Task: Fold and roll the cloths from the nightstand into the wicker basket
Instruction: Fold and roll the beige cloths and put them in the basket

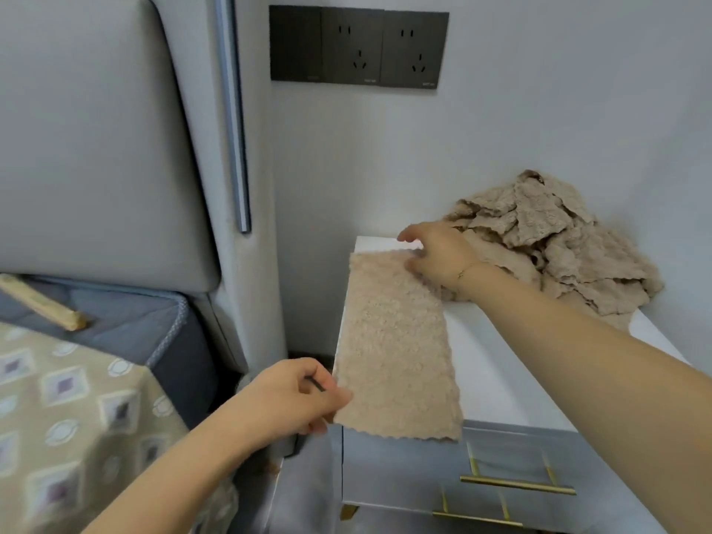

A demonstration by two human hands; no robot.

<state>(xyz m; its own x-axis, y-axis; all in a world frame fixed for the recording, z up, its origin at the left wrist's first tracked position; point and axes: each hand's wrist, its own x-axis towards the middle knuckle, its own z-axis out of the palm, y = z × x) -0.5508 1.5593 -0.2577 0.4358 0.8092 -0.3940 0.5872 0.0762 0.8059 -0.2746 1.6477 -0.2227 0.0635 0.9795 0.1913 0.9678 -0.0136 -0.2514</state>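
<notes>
Holding: the left hand [296,398] pinches the near left corner of a folded beige fleecy cloth [397,352], thumb on top and fingers curled beneath.
Right hand: the right hand [435,252] reaches across to the cloth's far edge, fingers bent down onto its far right corner; a thin gold bracelet [464,272] circles the wrist.
Cloth position: a long rectangle lying along the left side of the white worktop of a grey nightstand [497,368], its scalloped near edge hanging just past the front.
Pile: a crumpled heap of matching beige cloths [558,248] sits at the worktop's far right against the wall, just behind the right hand.
Nightstand front: brass bar handles [516,485] on grey drawers.
Surroundings: grey padded headboard [96,140] and a bed with a patterned tan cover [77,418] to the left; a dark socket panel [358,48] on the wall above.
</notes>
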